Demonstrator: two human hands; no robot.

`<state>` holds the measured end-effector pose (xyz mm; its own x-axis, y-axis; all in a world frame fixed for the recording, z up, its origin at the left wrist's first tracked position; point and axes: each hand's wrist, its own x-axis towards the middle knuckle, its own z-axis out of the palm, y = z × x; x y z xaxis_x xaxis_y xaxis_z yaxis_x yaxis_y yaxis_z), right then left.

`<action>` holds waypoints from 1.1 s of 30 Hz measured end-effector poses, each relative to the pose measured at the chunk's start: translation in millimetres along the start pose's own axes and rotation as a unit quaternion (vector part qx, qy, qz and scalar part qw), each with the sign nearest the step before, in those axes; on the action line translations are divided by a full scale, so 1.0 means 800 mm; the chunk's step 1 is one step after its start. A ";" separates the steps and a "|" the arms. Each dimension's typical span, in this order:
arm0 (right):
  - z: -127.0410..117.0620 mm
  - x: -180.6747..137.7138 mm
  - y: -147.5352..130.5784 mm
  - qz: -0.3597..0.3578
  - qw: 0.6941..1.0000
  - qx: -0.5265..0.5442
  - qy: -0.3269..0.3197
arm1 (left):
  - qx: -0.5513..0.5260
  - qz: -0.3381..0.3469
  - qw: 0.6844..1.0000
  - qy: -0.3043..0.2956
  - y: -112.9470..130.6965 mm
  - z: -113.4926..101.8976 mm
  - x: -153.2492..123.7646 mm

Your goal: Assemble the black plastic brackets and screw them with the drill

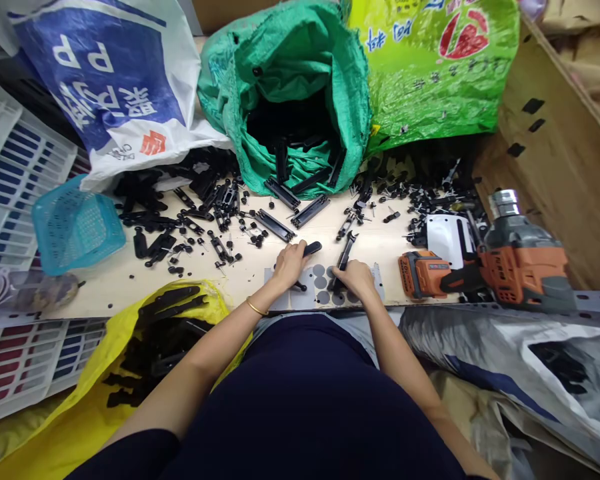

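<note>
My left hand [289,265] is closed round a black plastic part [312,249], whose rounded end sticks out past the fingers. A small black piece [300,287] shows just below that hand. To the right, my right hand [355,277] grips a long black plastic bar [348,250] with a forked tip pointing away from me. Under both hands lies a grey sheet [305,299] with round dark discs [322,281] on it. Beyond the hands, long black channel-shaped pieces [275,225] rest on the wooden tabletop [250,283].
An open green sack [220,87] holding black parts stands at the back. Loose black parts [223,248] and small pin pieces [393,217] are scattered left and right. An orange cordless power tool [523,267] lies at right, a blue basket [77,227] at left, a yellow bag [100,360] below.
</note>
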<state>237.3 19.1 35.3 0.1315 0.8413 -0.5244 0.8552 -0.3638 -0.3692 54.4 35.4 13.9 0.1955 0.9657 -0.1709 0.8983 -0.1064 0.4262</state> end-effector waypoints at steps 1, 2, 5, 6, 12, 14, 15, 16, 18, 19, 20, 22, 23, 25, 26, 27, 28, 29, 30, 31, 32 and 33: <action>0.003 0.003 -0.002 -0.019 0.997 0.070 -0.013 | -0.047 -0.013 0.999 -0.009 0.002 -0.002 -0.003; 0.005 0.004 -0.004 -0.040 0.984 0.170 -0.019 | -0.097 -0.030 0.995 -0.017 0.004 -0.005 -0.007; 0.006 0.004 -0.018 -0.080 0.852 0.516 0.020 | -0.242 -0.061 0.967 -0.045 0.015 -0.010 -0.019; 0.006 0.002 -0.025 -0.079 0.809 0.581 0.038 | -0.279 -0.066 0.957 -0.052 0.020 -0.012 -0.024; 0.000 -0.006 -0.056 -0.070 0.746 0.660 0.061 | -0.308 -0.049 0.948 -0.064 0.053 -0.025 -0.043; -0.004 -0.008 -0.058 -0.080 0.747 0.658 0.054 | -0.297 -0.043 0.951 -0.070 0.058 -0.027 -0.046; -0.005 -0.009 -0.059 -0.087 0.752 0.651 0.052 | -0.292 -0.041 0.953 -0.069 0.059 -0.028 -0.046; -0.007 -0.011 -0.058 -0.092 0.759 0.643 0.053 | -0.287 -0.039 0.955 -0.064 0.060 -0.029 -0.047; -0.008 -0.012 -0.056 -0.100 0.771 0.626 0.056 | -0.279 -0.030 0.959 -0.046 0.060 -0.030 -0.049; -0.008 -0.013 -0.055 -0.104 0.777 0.619 0.055 | -0.278 -0.025 0.960 -0.038 0.059 -0.030 -0.050; -0.008 -0.013 -0.053 -0.109 0.780 0.613 0.054 | -0.278 -0.020 0.960 -0.031 0.059 -0.029 -0.051; -0.009 -0.013 -0.050 -0.122 0.784 0.607 0.050 | -0.279 -0.009 0.960 -0.017 0.059 -0.028 -0.054; -0.009 -0.013 -0.048 -0.127 0.782 0.608 0.048 | -0.277 -0.004 0.961 -0.008 0.060 -0.026 -0.055; -0.012 -0.013 -0.047 -0.132 0.771 0.621 0.042 | -0.264 0.004 0.965 0.010 0.062 -0.023 -0.057; -0.014 -0.014 -0.047 -0.129 0.768 0.626 0.036 | -0.254 0.006 0.967 0.014 0.064 -0.021 -0.058; -0.016 -0.014 -0.048 -0.124 0.768 0.627 0.027 | -0.242 0.006 0.970 0.014 0.065 -0.019 -0.059; -0.017 -0.014 -0.049 -0.117 0.771 0.625 0.016 | -0.229 0.003 0.973 0.010 0.067 -0.018 -0.061; -0.018 -0.014 -0.050 -0.109 0.776 0.621 0.008 | -0.216 -0.001 0.976 0.005 0.069 -0.017 -0.062; -0.018 -0.015 -0.051 -0.102 0.780 0.617 0.004 | -0.202 -0.007 0.979 -0.002 0.070 -0.016 -0.064; -0.016 -0.016 -0.051 -0.096 0.781 0.617 0.005 | -0.190 -0.013 0.982 -0.009 0.071 -0.016 -0.066; -0.014 -0.017 -0.052 -0.093 0.779 0.619 0.011 | -0.179 -0.019 0.984 -0.015 0.072 -0.016 -0.068; -0.011 -0.018 -0.052 -0.090 0.776 0.624 0.019 | -0.170 -0.024 0.985 -0.020 0.073 -0.016 -0.070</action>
<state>204.6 25.7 65.1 0.1016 0.9264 -0.3627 -0.2876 -0.3217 -0.9021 90.5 -21.6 60.0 0.1776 0.9569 -0.2296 0.7239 0.0310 0.6892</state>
